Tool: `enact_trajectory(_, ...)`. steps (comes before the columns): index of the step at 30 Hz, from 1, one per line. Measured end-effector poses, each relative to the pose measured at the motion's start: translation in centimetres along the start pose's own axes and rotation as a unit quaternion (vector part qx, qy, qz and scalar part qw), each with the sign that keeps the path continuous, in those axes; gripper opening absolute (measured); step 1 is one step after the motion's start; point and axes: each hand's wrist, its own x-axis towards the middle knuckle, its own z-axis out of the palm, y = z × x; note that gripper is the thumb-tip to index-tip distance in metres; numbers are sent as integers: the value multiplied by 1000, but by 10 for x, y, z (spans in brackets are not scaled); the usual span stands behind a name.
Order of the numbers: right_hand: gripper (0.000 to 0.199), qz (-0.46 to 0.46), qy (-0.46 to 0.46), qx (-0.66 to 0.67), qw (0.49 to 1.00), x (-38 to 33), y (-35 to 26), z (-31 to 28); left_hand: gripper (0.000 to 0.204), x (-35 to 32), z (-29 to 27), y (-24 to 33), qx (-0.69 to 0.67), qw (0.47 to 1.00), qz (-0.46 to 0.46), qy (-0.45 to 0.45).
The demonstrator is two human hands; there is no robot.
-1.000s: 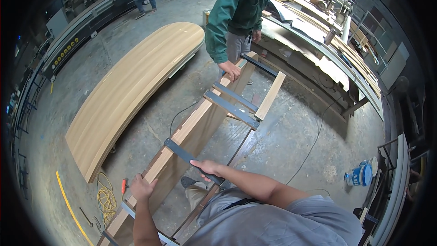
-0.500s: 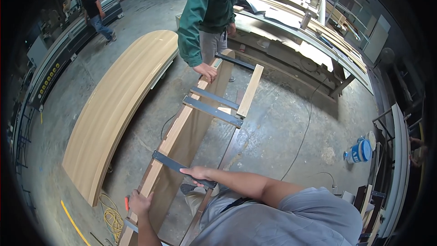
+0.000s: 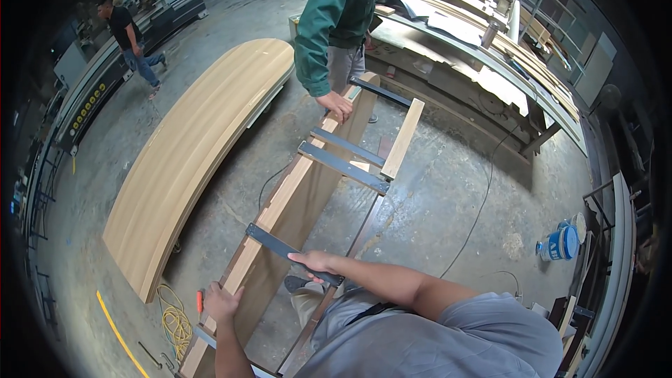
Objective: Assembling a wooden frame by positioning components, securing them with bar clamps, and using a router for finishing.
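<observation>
A long wooden panel (image 3: 283, 199) stands on edge before me, with dark flat metal bars crossing its top. My right hand (image 3: 313, 262) is closed around the near end of one dark metal bar (image 3: 269, 240), whose far end rests on the panel. My left hand (image 3: 222, 302) grips the panel's top edge closer to me, fingers bent over it. Beside that hand a small orange-red handle (image 3: 199, 302) sticks up; what it belongs to is hidden. Farther along, a co-worker's hand (image 3: 337, 106) rests on the same edge.
A large curved wooden panel (image 3: 189, 147) lies to the left. Yellow cord (image 3: 175, 322) is coiled beneath its near end. A loaded workbench (image 3: 448, 42) stands at the back right, and a blue bucket (image 3: 560, 243) sits at the right. Another person (image 3: 133, 45) is at the far left.
The whole view has shifted slightly, moving the panels to the right. The person at the far left has walked farther left. Both my hands keep their holds.
</observation>
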Motion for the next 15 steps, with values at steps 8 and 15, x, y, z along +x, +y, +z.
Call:
enact_trajectory(8, 65, 13, 15, 29, 999, -10, -7, 5, 68, -1, -1, -1, -12, 1000, 9, 12)
enact_trajectory(15, 64, 15, 3, 35, 999, -16, -12, 4, 67, 0, -4, 1, -15, 1000, 6, 7)
